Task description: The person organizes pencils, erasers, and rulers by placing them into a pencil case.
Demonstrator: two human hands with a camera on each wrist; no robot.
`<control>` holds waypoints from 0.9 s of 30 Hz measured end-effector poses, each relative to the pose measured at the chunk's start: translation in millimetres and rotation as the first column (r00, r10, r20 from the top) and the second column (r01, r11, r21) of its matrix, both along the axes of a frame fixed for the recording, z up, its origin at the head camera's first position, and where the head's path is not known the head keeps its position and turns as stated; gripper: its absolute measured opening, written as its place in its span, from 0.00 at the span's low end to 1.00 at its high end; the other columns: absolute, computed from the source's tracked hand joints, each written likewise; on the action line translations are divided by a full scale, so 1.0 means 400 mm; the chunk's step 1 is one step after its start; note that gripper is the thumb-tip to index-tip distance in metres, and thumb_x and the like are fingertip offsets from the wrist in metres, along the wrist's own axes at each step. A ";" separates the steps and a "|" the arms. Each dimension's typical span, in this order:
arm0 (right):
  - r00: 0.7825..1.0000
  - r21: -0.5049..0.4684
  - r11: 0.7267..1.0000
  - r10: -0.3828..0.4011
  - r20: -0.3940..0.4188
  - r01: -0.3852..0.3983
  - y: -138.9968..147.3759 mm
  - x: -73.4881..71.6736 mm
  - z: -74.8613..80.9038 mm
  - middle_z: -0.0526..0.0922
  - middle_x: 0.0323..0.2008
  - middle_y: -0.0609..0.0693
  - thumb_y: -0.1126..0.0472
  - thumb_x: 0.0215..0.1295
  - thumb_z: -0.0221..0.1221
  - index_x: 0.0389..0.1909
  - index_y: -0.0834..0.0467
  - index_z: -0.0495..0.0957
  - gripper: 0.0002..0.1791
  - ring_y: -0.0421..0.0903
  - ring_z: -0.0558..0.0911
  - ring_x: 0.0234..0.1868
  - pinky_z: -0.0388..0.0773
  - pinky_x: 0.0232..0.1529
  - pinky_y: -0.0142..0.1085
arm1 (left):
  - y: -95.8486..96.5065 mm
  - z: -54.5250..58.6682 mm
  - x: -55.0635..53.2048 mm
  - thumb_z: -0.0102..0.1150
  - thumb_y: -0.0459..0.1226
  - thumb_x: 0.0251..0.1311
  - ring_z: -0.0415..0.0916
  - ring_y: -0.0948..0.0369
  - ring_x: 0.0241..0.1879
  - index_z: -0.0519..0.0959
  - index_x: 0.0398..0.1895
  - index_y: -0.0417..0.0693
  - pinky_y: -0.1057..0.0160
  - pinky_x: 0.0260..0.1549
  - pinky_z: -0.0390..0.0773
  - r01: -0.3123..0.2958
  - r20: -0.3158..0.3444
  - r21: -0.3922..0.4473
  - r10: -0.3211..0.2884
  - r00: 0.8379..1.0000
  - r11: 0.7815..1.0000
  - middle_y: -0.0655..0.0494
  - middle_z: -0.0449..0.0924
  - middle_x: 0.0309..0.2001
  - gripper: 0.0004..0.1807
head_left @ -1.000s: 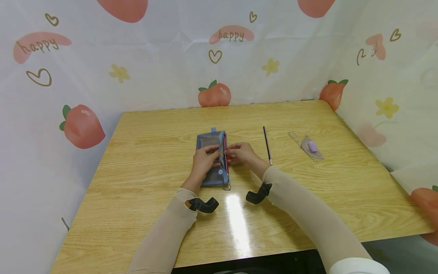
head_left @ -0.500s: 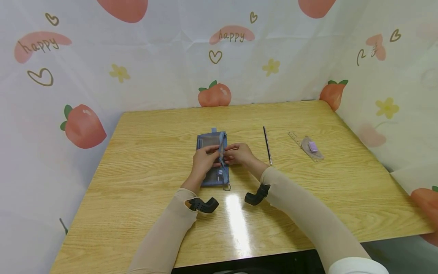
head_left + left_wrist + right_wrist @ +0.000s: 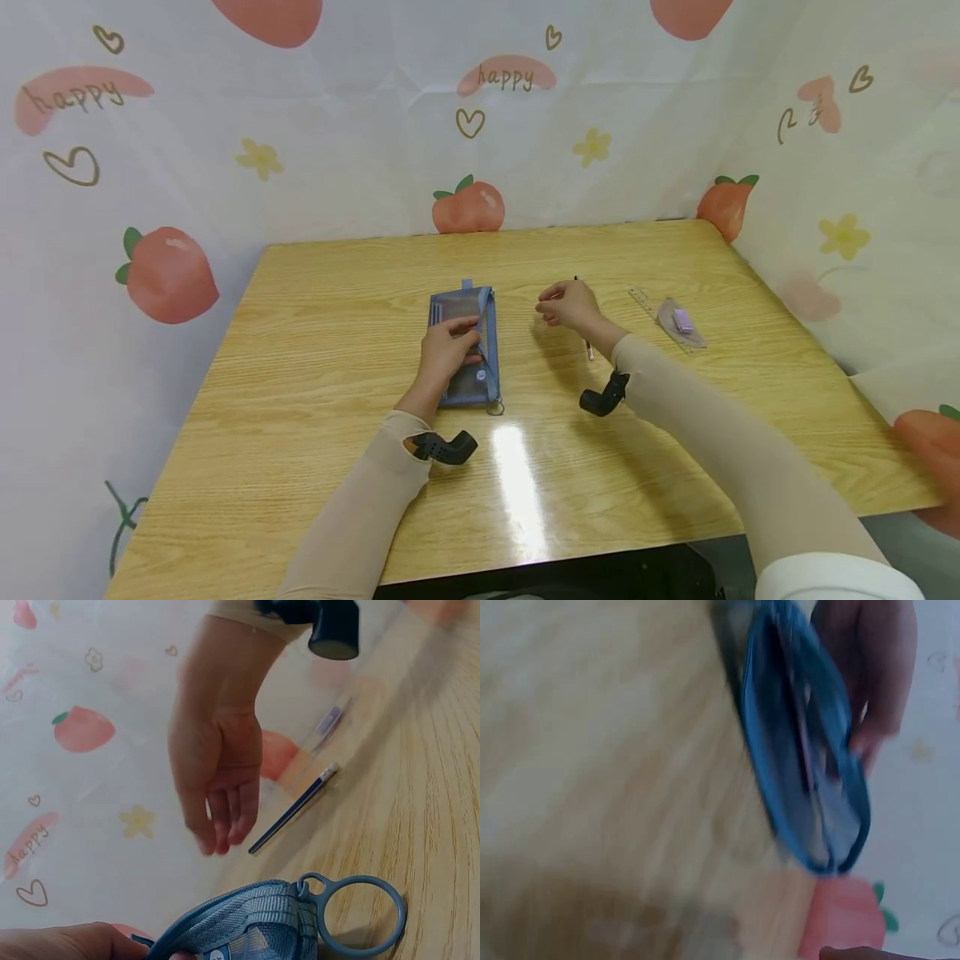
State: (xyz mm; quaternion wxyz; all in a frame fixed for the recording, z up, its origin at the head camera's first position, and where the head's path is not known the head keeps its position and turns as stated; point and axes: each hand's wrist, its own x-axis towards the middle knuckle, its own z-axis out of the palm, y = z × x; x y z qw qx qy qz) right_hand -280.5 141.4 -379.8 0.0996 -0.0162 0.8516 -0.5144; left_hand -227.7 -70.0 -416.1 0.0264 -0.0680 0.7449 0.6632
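Note:
A blue see-through zip pencil pouch (image 3: 459, 303) lies on the table, its mouth facing right. My left hand (image 3: 444, 354) pinches the near lip of that mouth, holding it apart. Inside the gaping pouch, the right wrist view shows a slim reddish pencil (image 3: 802, 742). My right hand (image 3: 572, 307) hovers between the pouch and a dark pencil (image 3: 590, 352), fingers loosely bent with nothing between them. In the left wrist view the dark pencil (image 3: 296, 806) lies beside that hand, its white end toward the table's near side. A ring (image 3: 365, 915) hangs from the pouch's zip end.
Farther right on the wooden table (image 3: 337, 333) lie a clear ruler (image 3: 641, 298), a protractor (image 3: 695, 338) and a purple eraser (image 3: 682, 321) on top of it. A white patterned cloth (image 3: 360, 150) hangs behind and at both sides.
The red pencil at the pouch's mouth has gone down inside, and my right hand has let go of it and moved right toward the dark pencil. My left hand has stayed on the pouch.

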 end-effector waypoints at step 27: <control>0.990 0.397 0.907 -0.128 -0.063 0.142 0.144 -0.072 -0.047 0.82 0.26 0.59 0.64 0.53 0.60 0.29 0.67 0.81 0.08 0.46 0.79 0.21 0.82 0.26 0.36 | -0.002 -0.004 -0.004 0.56 0.29 0.54 0.78 0.55 0.35 0.77 0.50 0.42 0.63 0.27 0.83 0.013 -0.004 0.026 -0.013 1.000 1.000 0.49 0.75 0.42 0.18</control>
